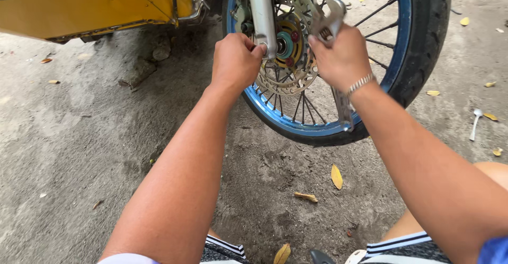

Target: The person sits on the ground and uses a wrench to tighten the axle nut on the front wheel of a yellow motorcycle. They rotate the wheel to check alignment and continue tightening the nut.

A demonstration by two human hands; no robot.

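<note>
Working at the front wheel hub (286, 46) of a motorcycle, both hands up at axle level. Left hand (236, 61) fisted tight just beside the silver fork leg (262, 10), fingers curled together near the axle end — what lies inside the fist not visible, cannot tell. Right hand (343, 58) clamped around the handle of an adjustable wrench (329, 20), head pointing up past the perforated brake disc (286, 76), handle tail showing below the wrist against the spokes. Whether the wrench head sits on a fastener: cannot tell, hidden by disc and fingers. Good practice judged for this step: wrench head seated fully square before loading, opposite side of the axle held firm, pull kept steady rather than jerked. Edges to mind — disc rim and slots close to the right knuckles, thin spokes (370, 15) directly behind the wrench, blue rim (296, 127) and black tyre (428, 36) bounding any downward swing. Open room: bare concrete ground (79, 147) to the left and below, scattered dry leaves only; yellow bodywork (95, 2) crowding the upper left; small spoon-shaped tool (474, 123) lying well apart on the right.
</note>
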